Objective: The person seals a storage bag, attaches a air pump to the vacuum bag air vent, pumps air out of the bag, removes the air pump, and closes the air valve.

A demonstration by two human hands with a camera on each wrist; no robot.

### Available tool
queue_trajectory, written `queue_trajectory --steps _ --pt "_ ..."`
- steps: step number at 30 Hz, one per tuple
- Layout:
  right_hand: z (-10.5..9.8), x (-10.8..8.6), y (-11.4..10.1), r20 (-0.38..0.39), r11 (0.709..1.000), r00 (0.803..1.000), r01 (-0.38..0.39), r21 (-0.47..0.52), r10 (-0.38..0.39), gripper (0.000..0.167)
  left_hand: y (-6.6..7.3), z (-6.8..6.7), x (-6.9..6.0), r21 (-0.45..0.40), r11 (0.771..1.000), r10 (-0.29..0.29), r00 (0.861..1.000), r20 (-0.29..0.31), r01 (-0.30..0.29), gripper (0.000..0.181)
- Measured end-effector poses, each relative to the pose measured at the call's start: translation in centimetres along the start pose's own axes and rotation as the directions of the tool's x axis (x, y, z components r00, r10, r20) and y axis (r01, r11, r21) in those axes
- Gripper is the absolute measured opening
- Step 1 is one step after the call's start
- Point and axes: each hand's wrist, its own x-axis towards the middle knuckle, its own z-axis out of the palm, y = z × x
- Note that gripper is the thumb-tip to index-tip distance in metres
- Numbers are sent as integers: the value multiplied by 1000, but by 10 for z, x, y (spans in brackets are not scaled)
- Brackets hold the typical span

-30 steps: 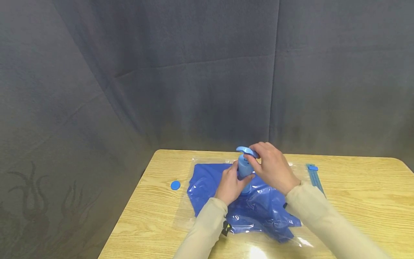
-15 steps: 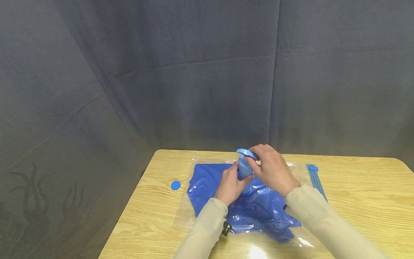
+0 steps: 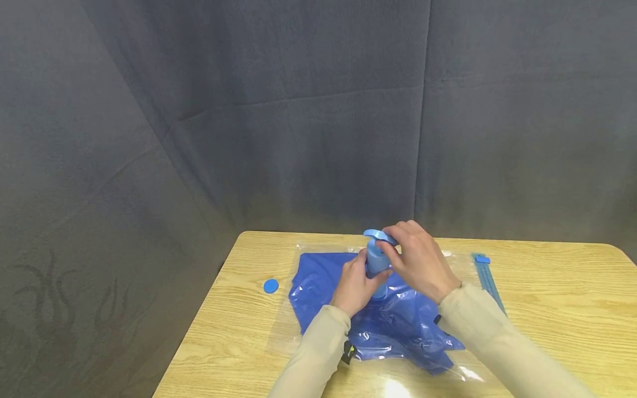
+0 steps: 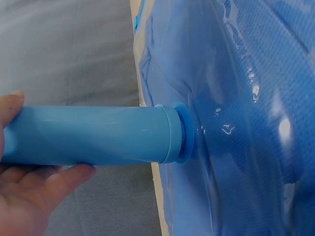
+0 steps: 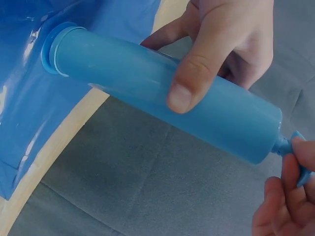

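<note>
A blue hand pump (image 3: 376, 264) stands upright on the round valve (image 4: 186, 135) of a clear plastic vacuum bag (image 3: 285, 329). Folded blue cloth (image 3: 318, 276) fills the bag. My left hand (image 3: 354, 284) grips the pump's barrel, its thumb laid across the side in the right wrist view. With fingers and thumb, my right hand (image 3: 420, 260) holds the pump's curved handle (image 3: 374, 234) at the top. Only a short piece of the rod (image 5: 282, 146) shows between handle and barrel.
A round blue cap (image 3: 271, 286) lies on the wooden table (image 3: 224, 331), left of the bag. At the bag's right edge is a blue zip strip (image 3: 490, 282) with a slider (image 3: 482, 258). A grey curtain (image 3: 318, 138) hangs behind the table.
My right hand has moved slightly down with the handle, bringing it nearer the barrel. My left hand, the pump's barrel and the bag have stayed in place.
</note>
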Motion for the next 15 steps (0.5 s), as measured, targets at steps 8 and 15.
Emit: queue_trajectory --steps 8,15 --pt "-3 4 -5 -101 998 994 37 44 -33 13 0 0 1 -5 1000 6 1000 -5 -6 54" --pt "-18 17 -15 -270 990 960 99 99 -69 14 2 0 1 0 1000 -1 1000 2 1 55"
